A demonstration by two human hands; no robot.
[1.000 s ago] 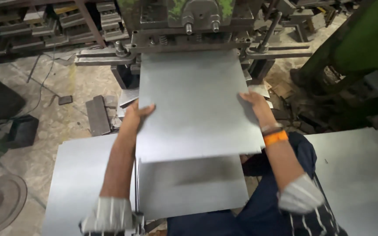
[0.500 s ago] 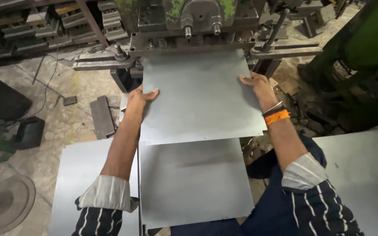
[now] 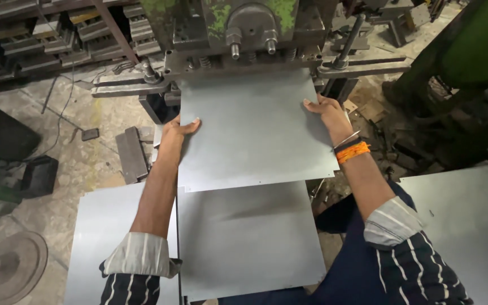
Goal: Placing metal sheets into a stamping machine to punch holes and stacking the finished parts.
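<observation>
Cluttered workshop floor surrounds the press; both hands, left hand and right hand, grip the metal sheet.

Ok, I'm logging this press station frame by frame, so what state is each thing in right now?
top metal sheet: flat, far edge under the press head, held at both side edges.
left hand: gripping the sheet's left edge.
right hand: gripping the sheet's right edge.
lower sheet: lying flat beneath, partly covered.
left stack of sheets: lying flat, untouched.
right stack of sheets: lying flat, untouched.
press head: raised above the sheet.
</observation>
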